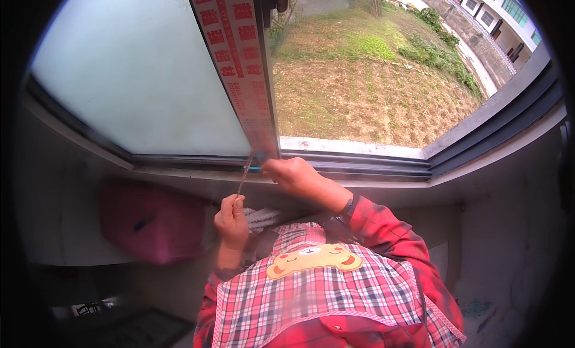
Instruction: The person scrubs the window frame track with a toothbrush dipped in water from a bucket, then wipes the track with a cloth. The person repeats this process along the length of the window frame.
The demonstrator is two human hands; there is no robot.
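Observation:
My left hand (232, 220) is closed in front of the window sill, thumb up, gripping a thin brownish strip (245, 173). The strip slants up from the fist to the foot of the sliding window's upright frame (251, 92). Clear film with red printed writing covers that frame. My right hand (292, 175) is at the frame's lower end, fingers bent together and blurred. A thin teal object (254, 168) juts leftward from its fingertips, its far end passing by the strip. What exactly this object is cannot be made out.
A frosted glass pane (143, 78) fills the left side. Dark sliding tracks (359, 165) run along the sill, with the open window and a planted plot (359, 87) beyond. Below left is a blurred pink object (152, 222). White fluffy cloth (259, 217) hangs near my left wrist.

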